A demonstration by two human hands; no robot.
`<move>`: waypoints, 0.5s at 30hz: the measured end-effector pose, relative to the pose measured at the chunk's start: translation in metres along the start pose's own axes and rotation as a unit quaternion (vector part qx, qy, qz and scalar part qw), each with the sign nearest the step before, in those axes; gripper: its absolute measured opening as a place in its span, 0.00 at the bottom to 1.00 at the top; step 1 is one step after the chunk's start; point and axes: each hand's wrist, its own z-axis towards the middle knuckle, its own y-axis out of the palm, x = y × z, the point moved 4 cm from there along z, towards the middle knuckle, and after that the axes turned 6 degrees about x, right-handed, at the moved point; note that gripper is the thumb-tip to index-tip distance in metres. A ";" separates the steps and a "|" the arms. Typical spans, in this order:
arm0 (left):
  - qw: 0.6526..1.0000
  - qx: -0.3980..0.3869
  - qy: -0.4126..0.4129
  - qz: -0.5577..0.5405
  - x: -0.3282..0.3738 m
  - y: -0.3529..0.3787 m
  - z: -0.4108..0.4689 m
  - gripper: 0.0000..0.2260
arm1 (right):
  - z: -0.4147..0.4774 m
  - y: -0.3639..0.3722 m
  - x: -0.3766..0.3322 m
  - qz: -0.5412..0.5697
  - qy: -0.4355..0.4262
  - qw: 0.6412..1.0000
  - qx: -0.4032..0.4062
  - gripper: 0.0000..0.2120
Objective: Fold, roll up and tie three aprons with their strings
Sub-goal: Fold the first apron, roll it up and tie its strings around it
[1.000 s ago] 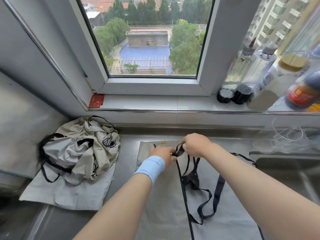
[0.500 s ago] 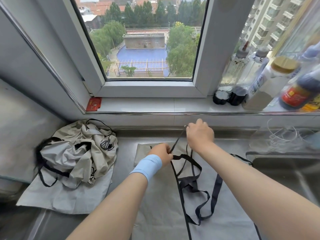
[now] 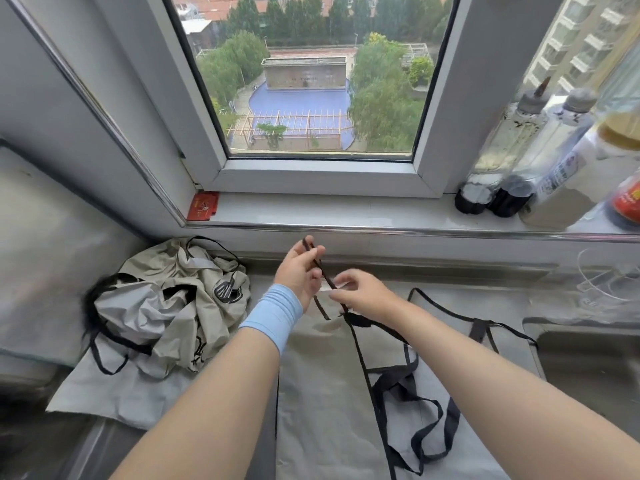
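Meanwhile, left hand (image 3: pixel 300 271) and right hand (image 3: pixel 360 294) each pinch a thin black string (image 3: pixel 320 266), fingers nearly closed on it, above a flat grey apron (image 3: pixel 325 393) on the steel worktop (image 3: pixel 433 271); crumpled aprons (image 3: pixel 162 306) lie at 9 o'clock.

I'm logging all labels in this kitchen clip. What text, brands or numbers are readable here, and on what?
None can be read.
Red card on the sill: gold marks, too blurred.
White bottle: dark label print, too small.
Red-labelled bottle: yellow characters, blurred.
Crumpled apron: a black emblem, no legible words.
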 end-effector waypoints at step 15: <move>0.757 0.139 0.156 0.619 -0.024 -0.054 0.010 0.12 | 0.021 -0.011 0.045 -0.313 0.048 0.928 0.198 0.17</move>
